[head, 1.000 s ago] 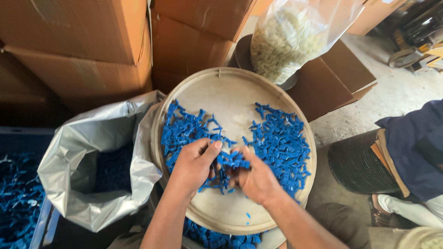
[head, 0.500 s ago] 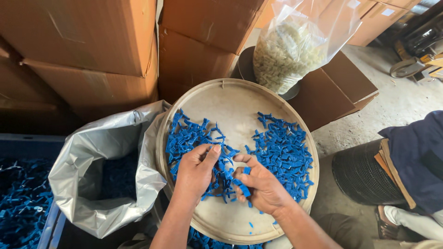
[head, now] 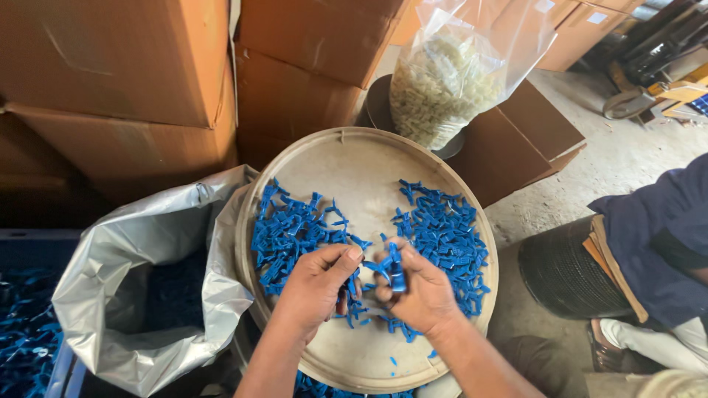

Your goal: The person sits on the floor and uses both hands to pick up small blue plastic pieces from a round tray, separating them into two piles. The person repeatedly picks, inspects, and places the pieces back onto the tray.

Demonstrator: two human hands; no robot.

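Note:
A round beige tray holds two heaps of small blue plastic parts, one on the left and one on the right. My left hand hovers over the tray's middle with fingers curled around a few blue parts. My right hand is close beside it, pinching a blue plastic part between thumb and fingers. Both hands meet near the gap between the heaps.
A silvery plastic bag with blue parts inside stands open left of the tray. A blue crate is at far left. Cardboard boxes are stacked behind. A clear bag of pale parts stands at the back. Another person sits at right.
The view has shifted slightly. My hands drew closer together at the tray's middle, and my right hand lifted a blue part between its fingers.

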